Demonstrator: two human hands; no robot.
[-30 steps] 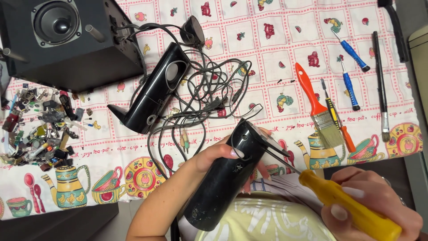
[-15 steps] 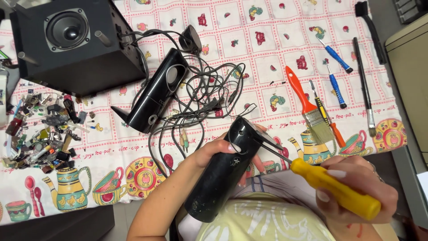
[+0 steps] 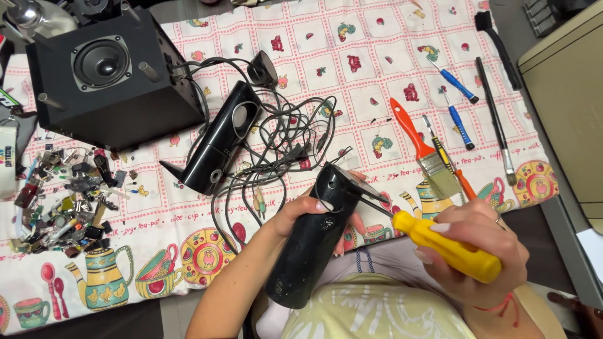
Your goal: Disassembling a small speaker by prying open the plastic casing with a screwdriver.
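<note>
Black satellite speaker [image 3: 312,242], a slim glossy tower, sits low in the middle of the view, tilted with its upper end toward the table edge and its lower end over the person's lap; the left hand [image 3: 304,210] is wrapped around its upper part, fingers closed on the housing; the right hand [image 3: 474,242] is clenched around the yellow handle of a screwdriver [image 3: 440,245], whose dark shaft runs up and left to meet the top of the speaker, though the exact point where the tip touches is too small to tell; just beyond lies a tangle of black cables [image 3: 286,135] on the patterned tablecloth [image 3: 352,56], printed with teapots, cups and fruit; a second matching satellite speaker [image 3: 217,147] lies on its side among the cables, with a small round black part [image 3: 262,68] near its far end; to the left stands a black subwoofer box [image 3: 110,78] with its cone facing up; below it is a heap of small electronic components [image 3: 63,194]; to the right lie an orange-handled paintbrush [image 3: 424,147], two blue-handled screwdrivers [image 3: 458,103], a thin orange-handled tool [image 3: 452,166] and a long black tool [image 3: 496,122]; a beige cabinet [image 3: 565,94] stands at the far right.
</note>
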